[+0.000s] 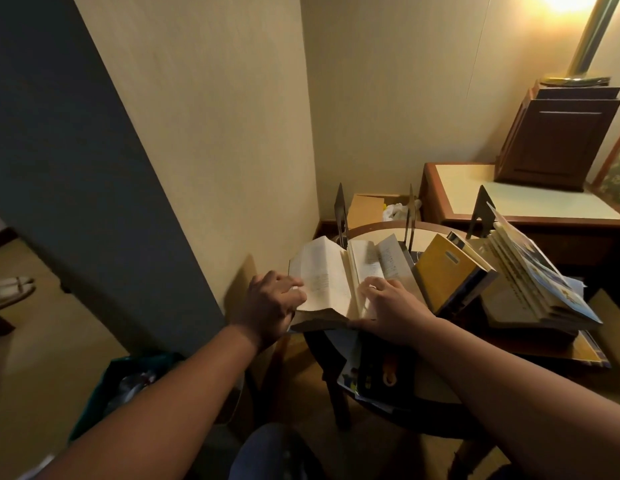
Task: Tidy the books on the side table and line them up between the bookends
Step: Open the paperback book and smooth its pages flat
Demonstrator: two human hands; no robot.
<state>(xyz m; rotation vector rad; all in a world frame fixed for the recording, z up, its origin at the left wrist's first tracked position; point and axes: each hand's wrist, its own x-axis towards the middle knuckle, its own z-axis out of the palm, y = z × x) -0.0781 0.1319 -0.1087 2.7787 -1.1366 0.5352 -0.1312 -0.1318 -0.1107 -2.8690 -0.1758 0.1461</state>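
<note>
Tabletop [374,233] in beige-walled corner, lamp [593,36] at 1 o'clock, left grip [274,303] and right grip [393,308] clutching open book [322,271], print illegible.

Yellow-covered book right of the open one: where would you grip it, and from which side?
Probably pinch the yellow-covered book across its raised upper-left edge, coming from the left with the right hand, now on the open cream-paged book. It tilts toward the slanted stack of thin books, leaving that side free.

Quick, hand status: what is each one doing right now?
Left hand: grips the left edge of the open book.
Right hand: fingers curled over the same book's right-hand pages, holding them.
</note>
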